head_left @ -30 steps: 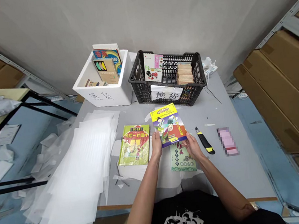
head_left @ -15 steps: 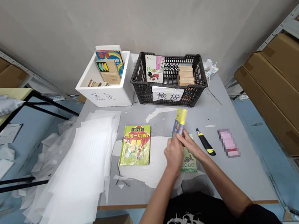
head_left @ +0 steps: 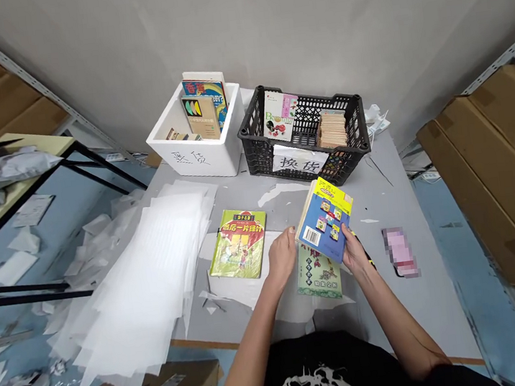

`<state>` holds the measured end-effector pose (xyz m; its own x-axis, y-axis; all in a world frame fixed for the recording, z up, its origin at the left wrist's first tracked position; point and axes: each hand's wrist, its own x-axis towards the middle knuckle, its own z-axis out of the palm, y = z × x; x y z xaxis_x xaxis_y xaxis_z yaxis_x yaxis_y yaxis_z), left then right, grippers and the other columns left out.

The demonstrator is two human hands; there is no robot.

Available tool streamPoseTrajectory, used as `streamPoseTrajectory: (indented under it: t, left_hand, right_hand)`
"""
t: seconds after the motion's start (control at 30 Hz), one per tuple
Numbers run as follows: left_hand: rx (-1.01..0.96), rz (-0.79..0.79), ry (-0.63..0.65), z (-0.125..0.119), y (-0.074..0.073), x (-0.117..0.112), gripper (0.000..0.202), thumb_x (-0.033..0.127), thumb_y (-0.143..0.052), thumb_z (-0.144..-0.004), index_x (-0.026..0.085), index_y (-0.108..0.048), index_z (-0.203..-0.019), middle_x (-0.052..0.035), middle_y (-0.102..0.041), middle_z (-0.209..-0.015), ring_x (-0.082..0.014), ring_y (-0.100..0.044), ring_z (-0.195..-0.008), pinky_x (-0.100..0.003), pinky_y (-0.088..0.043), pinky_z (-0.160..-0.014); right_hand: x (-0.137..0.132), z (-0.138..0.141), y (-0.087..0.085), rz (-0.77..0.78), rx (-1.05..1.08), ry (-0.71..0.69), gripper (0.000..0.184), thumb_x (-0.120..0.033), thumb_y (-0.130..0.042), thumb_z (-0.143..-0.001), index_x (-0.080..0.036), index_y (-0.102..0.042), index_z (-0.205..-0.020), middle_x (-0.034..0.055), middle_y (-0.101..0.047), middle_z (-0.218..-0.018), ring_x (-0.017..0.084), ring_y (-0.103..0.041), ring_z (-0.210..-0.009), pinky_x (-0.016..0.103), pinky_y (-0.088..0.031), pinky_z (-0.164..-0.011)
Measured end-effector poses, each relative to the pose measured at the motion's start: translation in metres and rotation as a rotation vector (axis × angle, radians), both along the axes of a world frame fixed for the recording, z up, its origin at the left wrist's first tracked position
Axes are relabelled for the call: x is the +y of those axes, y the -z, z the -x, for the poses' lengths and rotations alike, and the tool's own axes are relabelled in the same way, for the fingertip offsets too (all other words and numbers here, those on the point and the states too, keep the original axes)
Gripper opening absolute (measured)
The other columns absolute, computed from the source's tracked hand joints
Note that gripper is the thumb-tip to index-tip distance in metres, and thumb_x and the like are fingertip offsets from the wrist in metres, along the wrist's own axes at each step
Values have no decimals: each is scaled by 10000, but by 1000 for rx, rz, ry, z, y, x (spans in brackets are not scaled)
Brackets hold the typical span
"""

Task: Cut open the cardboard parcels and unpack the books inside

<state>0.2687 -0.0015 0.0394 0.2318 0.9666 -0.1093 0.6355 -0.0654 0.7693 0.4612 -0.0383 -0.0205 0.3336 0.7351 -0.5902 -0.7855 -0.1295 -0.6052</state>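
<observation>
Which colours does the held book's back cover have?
The back cover is mainly blue with a yellow top; it shows best in the head view.

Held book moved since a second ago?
Yes: the held book has shifted right relative to the black crate, and it's been turned over.

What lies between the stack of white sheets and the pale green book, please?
The head view shows a yellow-green book there, a white patch beside it, and the left hand between that book and the pale green book.
</observation>
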Motion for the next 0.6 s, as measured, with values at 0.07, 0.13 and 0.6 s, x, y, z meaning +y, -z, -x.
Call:
streamPoseTrajectory:
  t: [0.07, 0.13, 0.6]
  left_hand:
    - [47, 44, 82, -1, -6, 2, 522, 364, -149, -987, 180, -633, -923, -64, -699, -826, -195, -651, -793, -289, -447, -698]
    - [108, 14, 112, -4, -14, 0, 561, 350, -108, -990, 177, -629, -878, -70, -696, -796, -197, -654, -785, -281, -435, -681]
    - [504, -177, 322, -42, -32, -33, 414, 207, -271, -965, 64, -427, -1321, -155, -700, -818, -231, -701, -760, -262, -480, -598]
  right_hand:
    - [0, 1, 3, 20, 27, -5, 234, -313, -681, -789, -226, -640, -1002, 8, -762, -876, 228, -716, -874, 439, -570, -848]
    - [-1, 3, 5, 44, 38, -20, 235, -330, -665, -802, -229, -642, -1013, 18, -762, -887, 239, -706, -918, 457, -561, -861]
    - [-5, 22, 24, 39, 27, -86, 233, -431, -610, -811, -235, -677, -918, 41, -749, -947, 240, -676, -1000, 409, -569, -860]
